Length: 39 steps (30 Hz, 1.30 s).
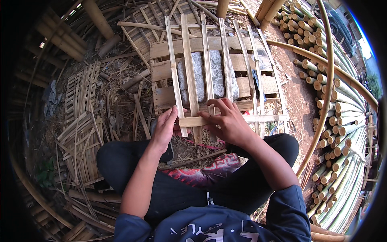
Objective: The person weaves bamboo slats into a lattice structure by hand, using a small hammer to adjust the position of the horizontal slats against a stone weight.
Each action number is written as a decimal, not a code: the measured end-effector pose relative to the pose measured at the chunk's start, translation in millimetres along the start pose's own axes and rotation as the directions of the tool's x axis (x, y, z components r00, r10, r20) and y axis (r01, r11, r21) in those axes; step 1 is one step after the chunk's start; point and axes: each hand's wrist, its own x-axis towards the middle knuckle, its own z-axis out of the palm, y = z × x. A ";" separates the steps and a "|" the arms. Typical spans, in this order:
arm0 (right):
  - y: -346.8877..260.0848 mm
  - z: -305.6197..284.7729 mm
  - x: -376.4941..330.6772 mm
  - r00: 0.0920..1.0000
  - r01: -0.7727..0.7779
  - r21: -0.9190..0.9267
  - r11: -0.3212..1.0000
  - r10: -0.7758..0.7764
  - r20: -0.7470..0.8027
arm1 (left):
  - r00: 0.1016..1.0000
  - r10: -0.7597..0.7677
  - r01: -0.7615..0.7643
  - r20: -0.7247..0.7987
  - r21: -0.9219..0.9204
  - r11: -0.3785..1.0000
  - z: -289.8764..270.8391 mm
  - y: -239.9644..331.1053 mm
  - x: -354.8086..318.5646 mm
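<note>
A lattice of pale bamboo slats (188, 60) lies before me, its several long strips fanning away over a wooden pallet. One bamboo crosspiece (266, 118) runs across their near ends. My left hand (163, 125) grips the near left corner, thumb up beside the outermost slat and fingers partly hidden beneath. My right hand (229, 121) is curled over the crosspiece, its fingertips pressing at the second and third slats. Under the strips, a rough grey stone slab (196, 74) rests on the wooden pallet (163, 70).
Cut bamboo poles (340, 107) are stacked at the right behind a bent bamboo rail (328, 80). Slat bundles (82, 92) and scraps lie at the left. Another slatted panel (139, 30) is beyond the pallet. A red patterned cloth (219, 165) lies between my crossed legs.
</note>
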 end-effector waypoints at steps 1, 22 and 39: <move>-0.4 -0.6 0.2 1.000 -0.004 0.005 1.000 0.004 0.007 | 1.000 -0.007 0.007 0.003 0.005 1.000 -0.6 0.8 -0.3; 1.5 12.3 3.9 0.999 0.043 -0.033 0.999 -0.043 -0.006 | 0.999 0.029 -0.027 0.026 -0.052 0.998 1.3 5.9 -8.1; -3.7 8.4 12.2 0.999 0.045 0.030 0.999 -0.045 0.016 | 0.998 0.003 0.001 0.065 -0.049 0.999 0.0 4.6 -7.4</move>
